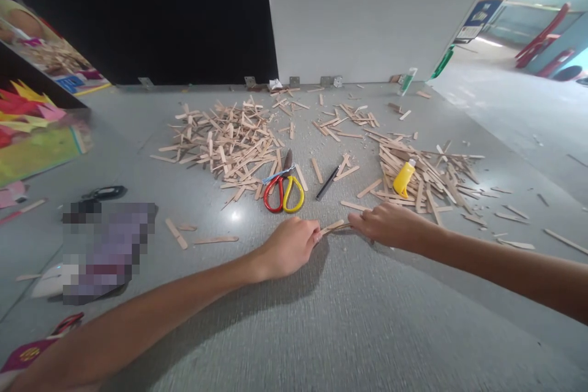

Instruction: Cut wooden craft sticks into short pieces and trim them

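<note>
My left hand (290,249) is closed in a pinch on one end of a wooden craft stick (331,228), just above the grey surface. Closed as well, my right hand (383,226) grips the other end, where the wood looks thin and slightly bent or split. The fingertips partly hide both ends. Beyond my hands lie scissors (288,166) with one red and one yellow handle, and a dark pen-like tool (327,182). A yellow bottle (403,180) rests on the right-hand heap of craft sticks (390,156), close to my right hand.
A larger heap of craft sticks (229,144) spreads at the back left, with loose sticks (215,239) around it. A black and white panel (358,18) stands behind. At left are a blurred purple item (114,245), a white mouse-like object (50,282) and colourful paper pieces (27,113).
</note>
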The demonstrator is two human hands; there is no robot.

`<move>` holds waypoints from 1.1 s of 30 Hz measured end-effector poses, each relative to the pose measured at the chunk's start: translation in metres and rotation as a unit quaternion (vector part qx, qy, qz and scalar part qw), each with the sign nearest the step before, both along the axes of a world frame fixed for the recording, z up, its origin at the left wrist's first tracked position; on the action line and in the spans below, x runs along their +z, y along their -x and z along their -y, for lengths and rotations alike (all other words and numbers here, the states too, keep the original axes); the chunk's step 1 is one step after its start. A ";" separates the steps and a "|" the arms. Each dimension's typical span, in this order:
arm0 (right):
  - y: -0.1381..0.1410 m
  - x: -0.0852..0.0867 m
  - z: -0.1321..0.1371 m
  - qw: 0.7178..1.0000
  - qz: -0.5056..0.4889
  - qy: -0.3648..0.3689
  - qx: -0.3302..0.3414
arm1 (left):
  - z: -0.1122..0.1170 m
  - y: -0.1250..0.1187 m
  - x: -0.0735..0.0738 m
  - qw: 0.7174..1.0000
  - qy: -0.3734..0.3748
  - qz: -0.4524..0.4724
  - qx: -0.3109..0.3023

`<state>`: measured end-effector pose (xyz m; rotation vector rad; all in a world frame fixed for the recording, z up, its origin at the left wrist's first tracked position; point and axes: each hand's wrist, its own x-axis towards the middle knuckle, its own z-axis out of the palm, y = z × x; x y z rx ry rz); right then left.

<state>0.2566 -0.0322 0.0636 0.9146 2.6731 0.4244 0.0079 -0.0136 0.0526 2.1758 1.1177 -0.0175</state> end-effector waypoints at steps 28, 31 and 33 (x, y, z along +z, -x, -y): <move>0.034 0.018 0.011 0.992 -0.017 0.055 -0.115 | 0.004 -0.001 -0.007 0.997 -0.063 -0.034 -0.017; 0.044 0.017 0.024 0.990 0.012 0.025 -0.141 | 0.006 -0.002 -0.007 0.997 -0.070 -0.037 -0.017; 0.039 0.018 0.016 0.991 -0.003 0.032 -0.129 | 0.007 -0.002 -0.006 0.997 -0.069 -0.041 -0.017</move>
